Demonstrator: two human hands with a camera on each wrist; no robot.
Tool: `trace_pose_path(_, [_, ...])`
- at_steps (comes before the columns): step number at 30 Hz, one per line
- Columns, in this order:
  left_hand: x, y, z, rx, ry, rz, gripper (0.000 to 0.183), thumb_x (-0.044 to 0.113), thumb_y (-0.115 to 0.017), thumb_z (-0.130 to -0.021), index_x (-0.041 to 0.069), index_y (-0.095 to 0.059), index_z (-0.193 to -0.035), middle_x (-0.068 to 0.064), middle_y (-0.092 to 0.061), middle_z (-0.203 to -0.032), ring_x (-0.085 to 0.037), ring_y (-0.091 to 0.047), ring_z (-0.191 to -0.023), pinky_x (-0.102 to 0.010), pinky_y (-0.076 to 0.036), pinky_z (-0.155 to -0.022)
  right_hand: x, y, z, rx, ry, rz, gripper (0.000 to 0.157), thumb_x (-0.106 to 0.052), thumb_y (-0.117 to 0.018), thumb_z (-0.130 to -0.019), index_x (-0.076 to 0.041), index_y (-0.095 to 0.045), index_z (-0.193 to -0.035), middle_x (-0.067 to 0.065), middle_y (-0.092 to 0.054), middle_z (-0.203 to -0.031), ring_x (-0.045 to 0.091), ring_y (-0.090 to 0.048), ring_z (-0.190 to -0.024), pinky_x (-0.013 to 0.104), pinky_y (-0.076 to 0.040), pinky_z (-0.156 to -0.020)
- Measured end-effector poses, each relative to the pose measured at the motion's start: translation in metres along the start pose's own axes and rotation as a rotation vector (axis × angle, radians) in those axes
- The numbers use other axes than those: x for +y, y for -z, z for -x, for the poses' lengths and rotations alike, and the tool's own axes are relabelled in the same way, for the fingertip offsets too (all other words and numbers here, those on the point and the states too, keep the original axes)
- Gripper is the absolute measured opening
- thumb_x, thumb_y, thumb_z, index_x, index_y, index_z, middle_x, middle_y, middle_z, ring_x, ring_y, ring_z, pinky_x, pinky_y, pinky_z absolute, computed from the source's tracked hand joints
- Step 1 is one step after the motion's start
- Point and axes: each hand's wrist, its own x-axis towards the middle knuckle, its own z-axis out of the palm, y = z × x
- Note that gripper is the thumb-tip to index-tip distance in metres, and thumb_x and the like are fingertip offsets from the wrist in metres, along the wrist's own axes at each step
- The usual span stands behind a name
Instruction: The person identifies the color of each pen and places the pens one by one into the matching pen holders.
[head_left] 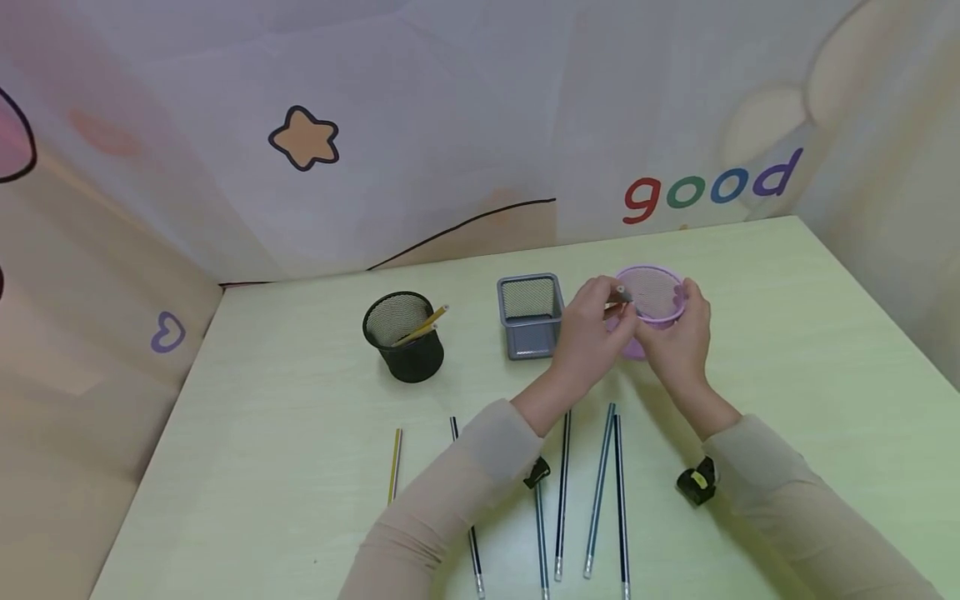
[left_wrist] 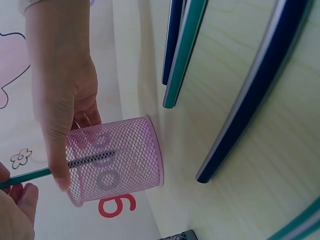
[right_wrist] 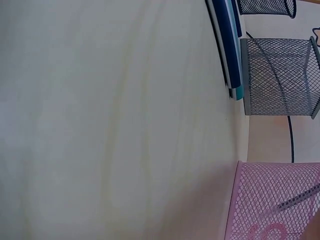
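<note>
My left hand (head_left: 592,329) pinches a green pencil (left_wrist: 32,176) near its outer end, above the mouth of a pink mesh pen cup (head_left: 651,283). The pencil's other end slants down inside the cup and shows through the mesh in the left wrist view. On the cup's right side, my right hand (head_left: 678,346) holds it by the rim, the thumb in front and close to the pencil. Part of the cup's front is hidden behind both hands. The cup (right_wrist: 275,200) also appears at the lower right of the right wrist view.
Left of the pink cup stands a grey square mesh holder (head_left: 531,342). Further left, a black mesh cup (head_left: 411,362) holds yellow pencils (head_left: 423,325). Several dark blue and green pencils (head_left: 600,492) lie nearer on the table, with a yellow pencil (head_left: 395,467) to their left.
</note>
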Motion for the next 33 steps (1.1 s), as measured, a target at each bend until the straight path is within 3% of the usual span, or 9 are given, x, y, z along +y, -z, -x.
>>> trace_pose_path(9, [-0.002,0.000,0.000,-0.005,0.042,-0.065,0.011,0.006,-0.063,-0.088,-0.001,-0.060,-0.096,-0.012,-0.060,-0.095,-0.017,-0.062,-0.088,-0.006,-0.045,-0.081,-0.002,-0.003,-0.002,0.005,0.038,0.005,0.093,-0.022,-0.077,-0.077,0.003,-0.022,-0.147,0.026,-0.033,-0.142,0.038,-0.036,-0.129,0.052,-0.032,-0.107])
trace_pose_path(16, [-0.001,0.002,0.003,-0.055,0.118,-0.161,0.014,0.014,-0.064,-0.088,0.003,-0.064,-0.097,-0.008,-0.061,-0.100,-0.016,-0.060,-0.087,-0.009,-0.043,-0.069,0.000,-0.006,0.000,0.003,0.021,0.022,0.093,-0.020,-0.076,-0.076,0.002,-0.021,-0.147,0.028,-0.033,-0.141,0.040,-0.037,-0.128,0.053,-0.031,-0.108])
trace_pose_path(25, [0.004,0.004,0.003,-0.108,0.197,-0.270,0.026,0.021,-0.065,-0.087,0.008,-0.062,-0.109,-0.005,-0.059,-0.117,-0.015,-0.060,-0.101,-0.018,-0.049,-0.081,0.000,-0.004,0.003,0.017,0.025,0.016,0.091,-0.017,-0.077,-0.075,0.003,-0.023,-0.146,0.028,-0.034,-0.139,0.041,-0.037,-0.127,0.053,-0.032,-0.108])
trace_pose_path(33, [0.010,0.017,0.006,-0.112,0.240,-0.238,0.035,0.023,-0.069,-0.085,0.007,-0.058,-0.115,-0.006,-0.056,-0.120,-0.016,-0.056,-0.108,-0.021,-0.049,-0.087,0.000,-0.001,0.001,0.010,0.023,0.021,0.089,-0.015,-0.076,-0.076,0.003,-0.023,-0.146,0.027,-0.034,-0.140,0.040,-0.036,-0.128,0.054,-0.032,-0.107])
